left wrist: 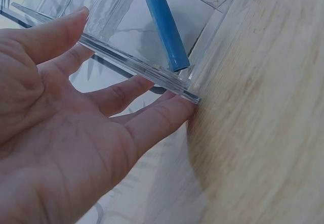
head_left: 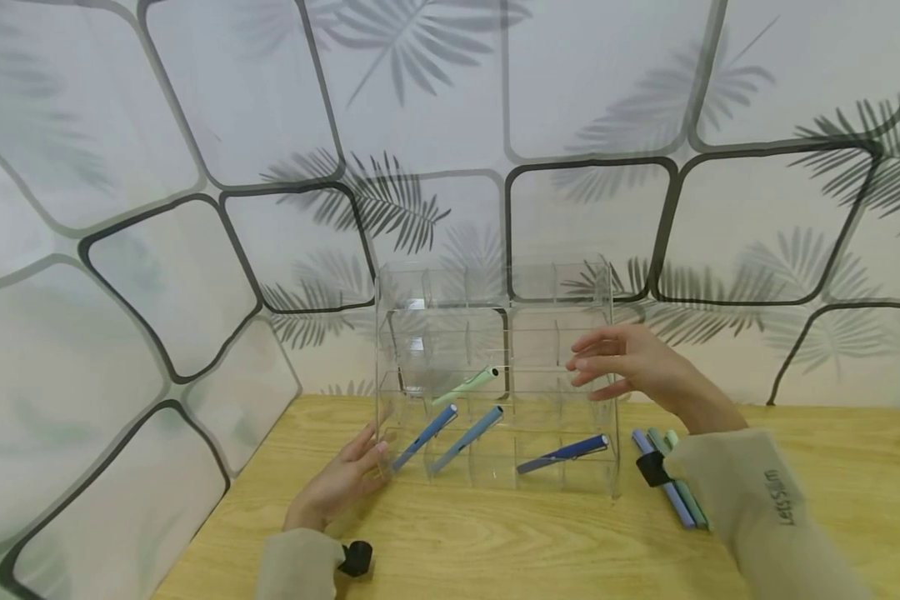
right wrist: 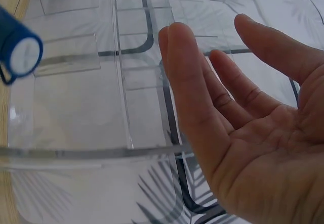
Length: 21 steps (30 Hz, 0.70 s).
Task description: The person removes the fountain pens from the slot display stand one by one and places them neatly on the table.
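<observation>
A clear acrylic rack [head_left: 495,475] with several compartments stands on the table. My left hand [head_left: 341,483] is at its lower left side, fingers fairly straight along the side panel, thumb by the front edge. Leaning in the rack's lower left are a blue pen [head_left: 423,439] and a light blue pen [head_left: 468,439]; a pale green pen [head_left: 465,387] slants one row higher. At the lower right lies a dark blue pen [head_left: 562,454], its white end showing in the right wrist view. My right hand [head_left: 622,362] hovers by the rack's upper right side, fingers loosely bent, holding nothing.
To the right of the rack, partly under my right sleeve, a lavender pen [head_left: 678,506] lies beside a green pen [head_left: 692,504] and a light green one. A patterned curtain [head_left: 435,125] hangs behind the wooden table [head_left: 450,542] and along its left side.
</observation>
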{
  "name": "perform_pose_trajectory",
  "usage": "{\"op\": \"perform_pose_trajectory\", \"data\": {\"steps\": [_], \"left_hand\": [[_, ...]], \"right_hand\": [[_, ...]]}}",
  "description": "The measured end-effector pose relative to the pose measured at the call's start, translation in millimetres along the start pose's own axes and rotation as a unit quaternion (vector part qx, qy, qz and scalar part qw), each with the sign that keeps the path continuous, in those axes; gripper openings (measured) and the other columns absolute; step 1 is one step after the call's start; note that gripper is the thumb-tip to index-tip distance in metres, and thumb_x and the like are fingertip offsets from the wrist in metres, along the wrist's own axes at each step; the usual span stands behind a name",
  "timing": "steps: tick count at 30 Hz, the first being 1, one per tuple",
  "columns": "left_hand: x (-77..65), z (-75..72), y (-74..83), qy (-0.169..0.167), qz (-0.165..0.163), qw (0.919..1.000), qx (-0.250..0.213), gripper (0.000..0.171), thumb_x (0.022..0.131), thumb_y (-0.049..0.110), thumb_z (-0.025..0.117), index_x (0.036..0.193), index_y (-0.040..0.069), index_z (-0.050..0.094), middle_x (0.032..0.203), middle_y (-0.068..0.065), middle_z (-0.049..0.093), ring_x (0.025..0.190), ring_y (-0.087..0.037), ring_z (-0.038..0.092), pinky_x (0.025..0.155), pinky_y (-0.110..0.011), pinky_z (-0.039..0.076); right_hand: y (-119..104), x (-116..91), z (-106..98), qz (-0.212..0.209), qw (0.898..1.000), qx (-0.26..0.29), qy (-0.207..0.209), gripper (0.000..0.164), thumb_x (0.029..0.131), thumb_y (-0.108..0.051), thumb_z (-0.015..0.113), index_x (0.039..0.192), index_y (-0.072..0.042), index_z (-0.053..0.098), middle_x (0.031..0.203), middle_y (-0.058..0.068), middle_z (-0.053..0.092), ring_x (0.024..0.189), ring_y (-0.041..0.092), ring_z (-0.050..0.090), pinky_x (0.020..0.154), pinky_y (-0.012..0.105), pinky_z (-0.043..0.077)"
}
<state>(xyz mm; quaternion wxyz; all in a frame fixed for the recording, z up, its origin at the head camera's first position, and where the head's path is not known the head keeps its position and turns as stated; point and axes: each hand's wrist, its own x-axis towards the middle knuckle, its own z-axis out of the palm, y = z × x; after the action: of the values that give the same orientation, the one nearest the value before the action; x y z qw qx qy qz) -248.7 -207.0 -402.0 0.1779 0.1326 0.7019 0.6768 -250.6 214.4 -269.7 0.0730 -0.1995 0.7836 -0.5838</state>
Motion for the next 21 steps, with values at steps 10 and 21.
{"op": "perform_pose_trajectory", "data": {"steps": [10,21], "left_hand": [[-0.1,0.4,-0.9,0.006,0.002,1.0000,0.001,0.062,0.112,0.020,0.040,0.165,0.025,0.009,0.163,-0.031,-0.001,0.149,-0.051,0.007,0.117,-0.061,0.022],[-0.3,1.0,0.0,0.009,-0.003,1.0000,0.001,0.061,0.112,0.018,0.038,0.165,0.025,0.009,0.164,-0.030,-0.001,0.149,-0.050,0.006,0.117,-0.062,0.022]], "right_hand": [[-1.3,14.6,19.6,-0.002,1.000,0.004,-0.017,0.038,0.099,-0.008,0.065,0.130,0.011,0.054,0.126,0.029,0.060,0.100,0.029,0.069,0.084,0.050,0.061],[1.5,29.5,44.9,0.001,0.999,0.036,-0.028,0.040,0.094,-0.006,0.071,0.128,0.011,0.056,0.125,0.025,0.061,0.108,0.034,0.066,0.087,0.049,0.060]]}}
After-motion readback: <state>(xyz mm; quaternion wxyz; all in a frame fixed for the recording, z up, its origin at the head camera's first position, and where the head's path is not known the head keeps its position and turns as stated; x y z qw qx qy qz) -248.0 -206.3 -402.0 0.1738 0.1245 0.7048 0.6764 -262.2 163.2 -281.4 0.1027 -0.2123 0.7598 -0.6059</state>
